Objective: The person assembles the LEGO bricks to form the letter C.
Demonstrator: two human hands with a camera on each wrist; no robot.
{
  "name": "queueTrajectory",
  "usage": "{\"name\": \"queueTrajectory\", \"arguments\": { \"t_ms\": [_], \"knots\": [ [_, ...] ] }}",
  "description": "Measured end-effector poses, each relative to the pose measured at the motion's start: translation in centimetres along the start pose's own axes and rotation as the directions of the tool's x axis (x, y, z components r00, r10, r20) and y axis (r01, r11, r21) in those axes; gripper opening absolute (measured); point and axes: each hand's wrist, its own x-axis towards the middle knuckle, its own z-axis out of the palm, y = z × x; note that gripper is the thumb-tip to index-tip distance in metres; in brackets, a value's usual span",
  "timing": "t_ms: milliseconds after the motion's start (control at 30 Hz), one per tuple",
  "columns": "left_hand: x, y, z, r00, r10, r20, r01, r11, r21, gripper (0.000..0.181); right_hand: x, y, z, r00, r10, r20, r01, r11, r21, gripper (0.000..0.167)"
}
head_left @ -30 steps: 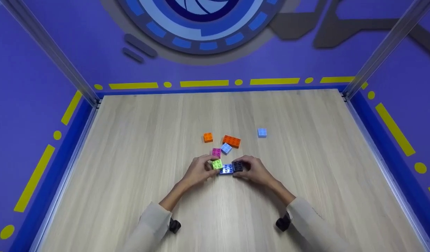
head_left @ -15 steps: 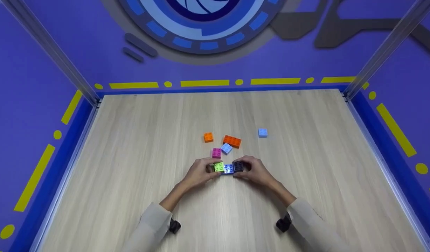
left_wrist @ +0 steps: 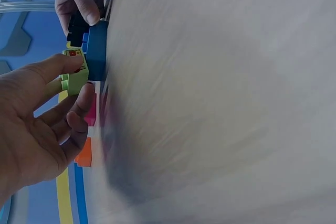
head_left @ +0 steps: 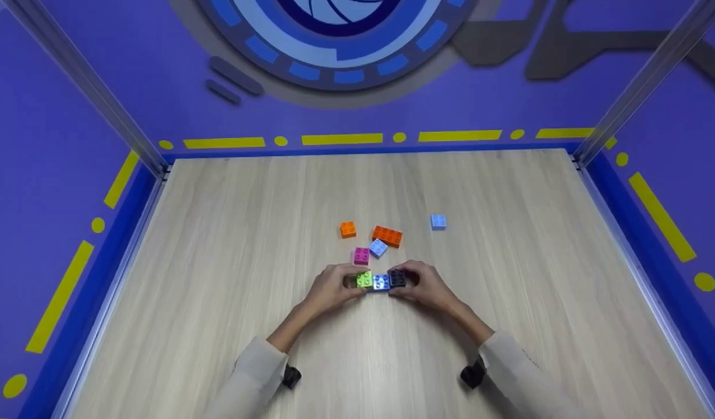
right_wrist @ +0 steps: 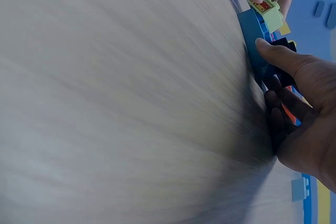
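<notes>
Between the thumb and fingers of my left hand (head_left: 329, 289) is a light green toy building brick (head_left: 364, 279), pinched at the left end of a long blue brick (head_left: 381, 283). In the left wrist view the green brick (left_wrist: 77, 81) has a printed side and leans slightly against the top of the blue brick (left_wrist: 97, 51); whether its studs are engaged I cannot tell. A black brick (head_left: 397, 278) sits on the blue brick's right end. My right hand (head_left: 430, 286) grips that end, its thumb against the blue brick's side (right_wrist: 249, 27) in the right wrist view.
Beyond the hands lie a magenta brick (head_left: 361, 255), a light blue brick (head_left: 378, 248) against a long red-orange brick (head_left: 388, 235), and an orange brick (head_left: 348, 229). Farther right is another light blue brick (head_left: 438, 222). Blue-purple walls surround the wooden tabletop (head_left: 247, 233).
My left hand has brought the green brick slightly right and nearer, onto the blue brick's left end. My right hand has kept its grip on the other end.
</notes>
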Motion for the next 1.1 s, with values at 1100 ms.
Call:
{"name": "queueTrajectory", "arguments": {
  "t_ms": [1100],
  "knots": [
    [1.2,0.7,0.2,1.0,-0.004,0.023,0.001,0.994,0.113,0.036,-0.1,0.2,0.2,0.998,-0.058,-0.025,0.058,0.998,0.01,0.04]
  ]
}}
